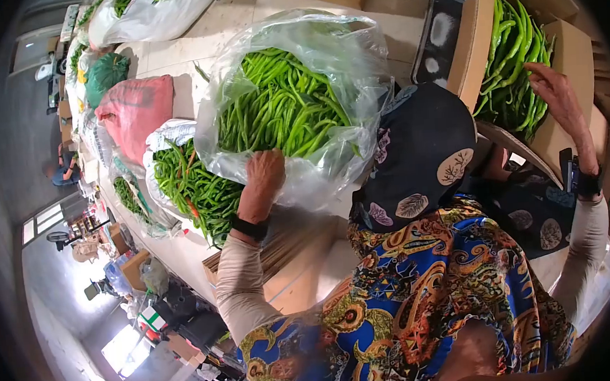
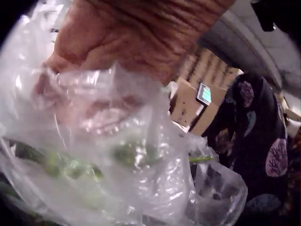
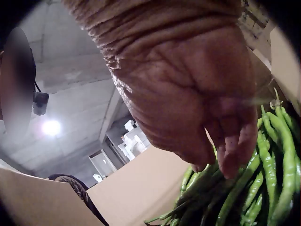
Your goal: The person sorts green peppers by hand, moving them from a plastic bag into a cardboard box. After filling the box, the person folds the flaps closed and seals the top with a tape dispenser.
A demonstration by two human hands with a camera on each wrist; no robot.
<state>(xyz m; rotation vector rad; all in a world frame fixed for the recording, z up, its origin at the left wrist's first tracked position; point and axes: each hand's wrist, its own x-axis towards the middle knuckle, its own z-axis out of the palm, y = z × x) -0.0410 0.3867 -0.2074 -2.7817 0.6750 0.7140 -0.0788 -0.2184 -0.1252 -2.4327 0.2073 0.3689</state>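
In the head view my left hand grips the near rim of a large clear plastic bag filled with long green chili peppers. The left wrist view shows the bag's film drawn over the fingers of that hand. On the right, my right hand is over an open cardboard box that holds more green chili peppers. Its fingers point loosely downward beside the peppers in the right wrist view, with nothing held between them.
A second heap of chili peppers, a pink sack and a green sack lie left of the bag. Flattened cardboard is near my left forearm. A dark tray stands beside the box. Another person is far left.
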